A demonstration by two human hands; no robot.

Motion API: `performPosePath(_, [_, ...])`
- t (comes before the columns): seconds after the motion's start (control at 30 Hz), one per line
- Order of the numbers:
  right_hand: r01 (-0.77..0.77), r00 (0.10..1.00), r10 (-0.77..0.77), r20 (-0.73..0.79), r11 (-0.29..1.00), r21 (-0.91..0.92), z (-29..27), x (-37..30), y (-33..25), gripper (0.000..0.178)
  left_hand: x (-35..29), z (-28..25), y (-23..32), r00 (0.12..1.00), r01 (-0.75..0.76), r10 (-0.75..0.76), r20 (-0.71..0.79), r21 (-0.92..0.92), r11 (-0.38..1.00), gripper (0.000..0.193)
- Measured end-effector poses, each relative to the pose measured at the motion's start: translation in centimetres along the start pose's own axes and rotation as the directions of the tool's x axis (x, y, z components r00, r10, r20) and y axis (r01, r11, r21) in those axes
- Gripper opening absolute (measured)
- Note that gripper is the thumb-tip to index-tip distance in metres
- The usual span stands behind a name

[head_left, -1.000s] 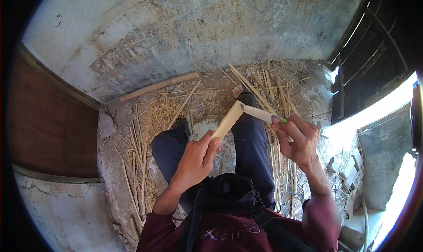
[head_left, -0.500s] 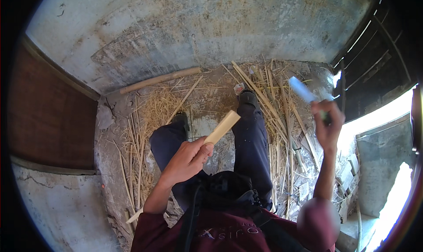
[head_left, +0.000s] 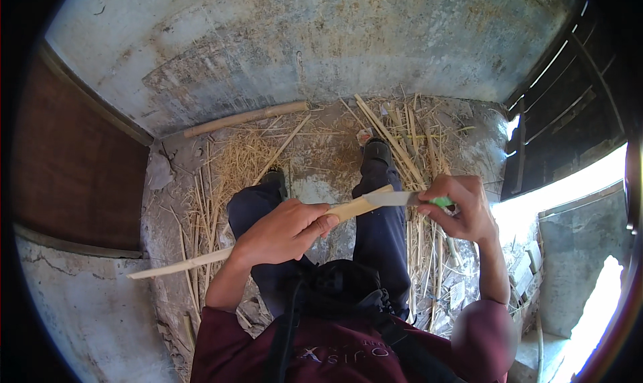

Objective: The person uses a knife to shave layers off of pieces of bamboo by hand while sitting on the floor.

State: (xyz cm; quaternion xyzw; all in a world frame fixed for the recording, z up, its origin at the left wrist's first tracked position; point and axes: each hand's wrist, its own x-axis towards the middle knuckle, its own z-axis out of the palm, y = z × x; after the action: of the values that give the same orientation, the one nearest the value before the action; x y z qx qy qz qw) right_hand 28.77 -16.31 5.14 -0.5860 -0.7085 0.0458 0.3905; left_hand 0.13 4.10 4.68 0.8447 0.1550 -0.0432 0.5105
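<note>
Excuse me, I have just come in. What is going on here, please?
The left hand of a person in a dark red shirt grips a long, flat, pale yellow strip of wood or bamboo. The right hand holds a metal knife with a green handle, its blade lying over the strip's right end. Thin straw-coloured shavings and long pale sticks lie on the grey-brown floor to both sides.

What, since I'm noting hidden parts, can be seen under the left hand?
A pale strip runs beneath the left hand: one length shows to its right, overlapped by the knife, another to its left. The stretch between is covered.
</note>
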Motion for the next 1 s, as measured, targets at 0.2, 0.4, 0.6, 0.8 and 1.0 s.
performPosePath(0.2, [-0.091,0.975,0.077,-0.207,0.994,-0.059,4.0,-2.4,-1.3,0.021,1.0,2.4,0.5,0.983,-0.092,0.107,-0.147,0.103,0.99,0.032])
performPosePath(0.4, [-0.1,0.949,0.082,-0.304,0.994,-0.042,7.5,-3.3,-3.0,0.022,2.0,4.0,1.2,0.936,-0.135,0.16,-0.312,0.101,0.986,0.029])
performPosePath(0.6, [-0.083,0.934,0.053,-0.353,0.994,-0.069,8.5,-3.2,-2.7,0.024,2.0,5.1,1.1,0.9,-0.202,0.227,-0.371,0.106,0.974,0.03])
performPosePath(0.8, [-0.084,0.939,0.057,-0.338,0.994,-0.065,8.4,-3.2,-2.6,0.021,1.8,5.0,1.7,0.928,-0.154,0.171,-0.331,0.078,0.985,0.035])
performPosePath(1.0, [-0.169,0.912,0.195,-0.361,0.98,0.104,8.0,-3.4,-2.8,0.019,1.9,5.4,1.4,0.904,-0.187,0.196,-0.38,0.06,0.981,0.032])
